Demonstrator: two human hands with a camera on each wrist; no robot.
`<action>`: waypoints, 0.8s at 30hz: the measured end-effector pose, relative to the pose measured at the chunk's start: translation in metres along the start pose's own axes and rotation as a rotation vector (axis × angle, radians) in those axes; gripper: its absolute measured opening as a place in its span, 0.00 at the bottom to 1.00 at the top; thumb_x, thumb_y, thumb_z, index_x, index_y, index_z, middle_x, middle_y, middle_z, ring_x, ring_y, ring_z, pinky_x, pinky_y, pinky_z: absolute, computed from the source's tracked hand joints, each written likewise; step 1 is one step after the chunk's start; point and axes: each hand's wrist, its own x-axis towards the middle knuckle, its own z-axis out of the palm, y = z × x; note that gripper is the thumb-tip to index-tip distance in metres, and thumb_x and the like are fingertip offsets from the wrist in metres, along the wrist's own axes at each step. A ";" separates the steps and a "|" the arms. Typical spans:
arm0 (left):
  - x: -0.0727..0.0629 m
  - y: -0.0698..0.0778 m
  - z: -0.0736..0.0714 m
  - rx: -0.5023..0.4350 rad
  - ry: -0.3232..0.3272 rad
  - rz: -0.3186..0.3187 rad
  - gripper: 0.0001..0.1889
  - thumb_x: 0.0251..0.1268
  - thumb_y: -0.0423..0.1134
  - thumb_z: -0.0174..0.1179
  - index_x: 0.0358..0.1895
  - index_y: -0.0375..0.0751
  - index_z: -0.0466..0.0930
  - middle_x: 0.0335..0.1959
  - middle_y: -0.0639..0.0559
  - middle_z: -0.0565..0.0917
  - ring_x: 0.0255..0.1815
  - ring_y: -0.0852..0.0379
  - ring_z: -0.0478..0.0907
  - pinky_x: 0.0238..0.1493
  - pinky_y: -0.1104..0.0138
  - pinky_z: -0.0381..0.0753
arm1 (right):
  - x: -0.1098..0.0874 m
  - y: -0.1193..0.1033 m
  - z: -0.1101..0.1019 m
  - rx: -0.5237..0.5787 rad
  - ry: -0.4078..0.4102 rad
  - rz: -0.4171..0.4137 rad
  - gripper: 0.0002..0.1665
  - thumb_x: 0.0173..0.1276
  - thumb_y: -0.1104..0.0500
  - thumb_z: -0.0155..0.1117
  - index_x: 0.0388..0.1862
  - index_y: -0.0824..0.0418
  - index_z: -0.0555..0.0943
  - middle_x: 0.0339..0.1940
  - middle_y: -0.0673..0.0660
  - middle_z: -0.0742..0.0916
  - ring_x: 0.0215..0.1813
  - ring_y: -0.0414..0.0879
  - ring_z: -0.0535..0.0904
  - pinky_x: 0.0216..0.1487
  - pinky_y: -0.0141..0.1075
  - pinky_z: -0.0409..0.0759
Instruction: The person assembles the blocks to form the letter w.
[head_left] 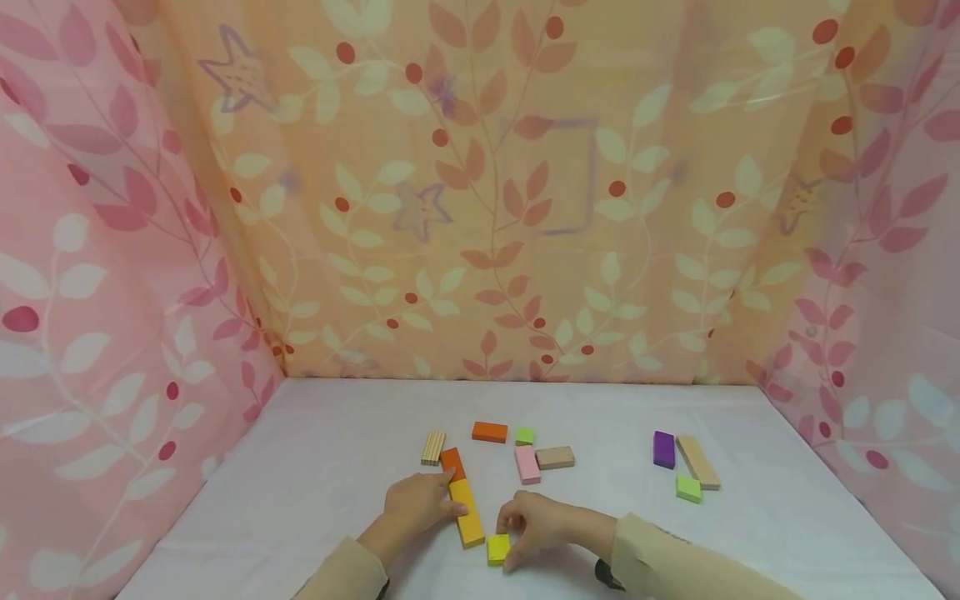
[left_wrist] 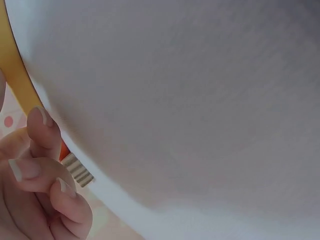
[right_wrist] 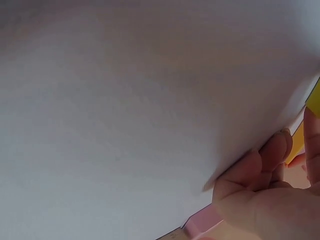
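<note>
A row of wooden blocks lies on the white table, with an orange block (head_left: 452, 463) at its far end and yellow-orange blocks (head_left: 470, 528) running toward me. My left hand (head_left: 418, 504) lies along the row's left side, thumb on the yellow-orange part and a fingertip by the orange block; its other fingers (left_wrist: 70, 207) are loosely bent. Just right of the row's near end sits a small bright yellow block (head_left: 498, 550). My right hand (head_left: 542, 523) pinches it between thumb and finger; in the right wrist view only a corner of the yellow block (right_wrist: 314, 102) shows.
Beyond the hands lie a striped block (head_left: 432, 447), another orange block (head_left: 489, 432), a green block (head_left: 525, 436), a pink block (head_left: 527, 464) and a tan block (head_left: 555, 457). Farther right are a purple block (head_left: 663, 449), a long plank (head_left: 697, 462) and a green block (head_left: 687, 488). Patterned curtains (head_left: 480, 250) enclose the table.
</note>
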 end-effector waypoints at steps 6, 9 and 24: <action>0.001 -0.001 0.002 -0.018 -0.013 -0.010 0.37 0.50 0.66 0.65 0.63 0.49 0.78 0.49 0.47 0.85 0.48 0.44 0.80 0.39 0.52 0.78 | 0.000 -0.003 0.001 0.001 0.005 0.019 0.14 0.53 0.61 0.79 0.36 0.52 0.83 0.31 0.51 0.74 0.35 0.42 0.68 0.36 0.32 0.68; 0.001 -0.001 0.003 -0.021 -0.016 -0.009 0.37 0.50 0.65 0.65 0.63 0.49 0.78 0.49 0.46 0.85 0.49 0.43 0.80 0.39 0.52 0.78 | 0.000 -0.004 0.001 -0.001 0.002 0.019 0.14 0.53 0.61 0.79 0.36 0.52 0.83 0.31 0.51 0.74 0.34 0.42 0.68 0.36 0.32 0.68; -0.002 0.002 0.001 -0.013 -0.012 0.001 0.38 0.52 0.65 0.64 0.64 0.46 0.77 0.50 0.47 0.85 0.49 0.44 0.81 0.38 0.53 0.79 | 0.000 -0.004 0.000 -0.008 -0.005 0.024 0.15 0.52 0.58 0.79 0.38 0.51 0.83 0.31 0.51 0.74 0.34 0.43 0.68 0.34 0.33 0.67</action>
